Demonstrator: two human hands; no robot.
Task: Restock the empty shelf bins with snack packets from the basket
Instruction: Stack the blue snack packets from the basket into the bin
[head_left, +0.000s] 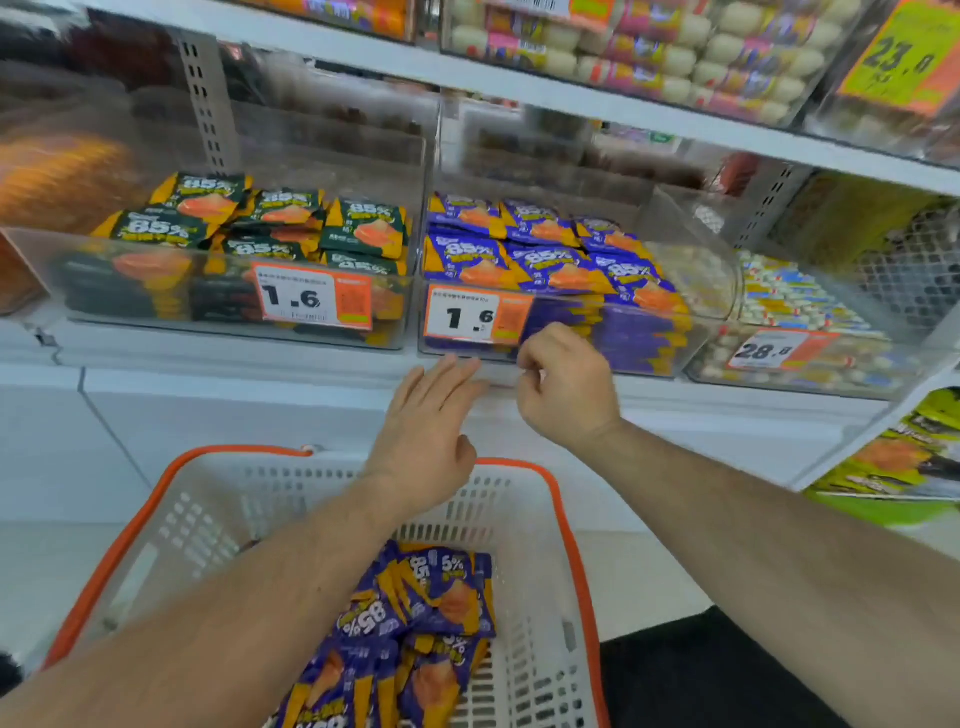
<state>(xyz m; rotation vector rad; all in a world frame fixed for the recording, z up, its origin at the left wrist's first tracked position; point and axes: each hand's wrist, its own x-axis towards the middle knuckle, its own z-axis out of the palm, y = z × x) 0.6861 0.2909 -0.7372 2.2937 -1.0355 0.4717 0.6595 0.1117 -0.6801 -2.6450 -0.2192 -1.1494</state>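
- Green packets (270, 218) heaped in the left clear bin (156, 291), reaching above its front wall.
- Left hand (426, 431) released, fingers straight, tips at the shelf edge (260, 358), over the basket's far rim.
- Basket (156, 519) below, orange-rimmed, purple packets (415, 623) on its floor, free room along its left side.
- Right hand (566, 384) clenched loosely, grasping nothing visible, at the lower front edge of the purple bin (675, 353).
- Purple bin nearly full to its front wall.
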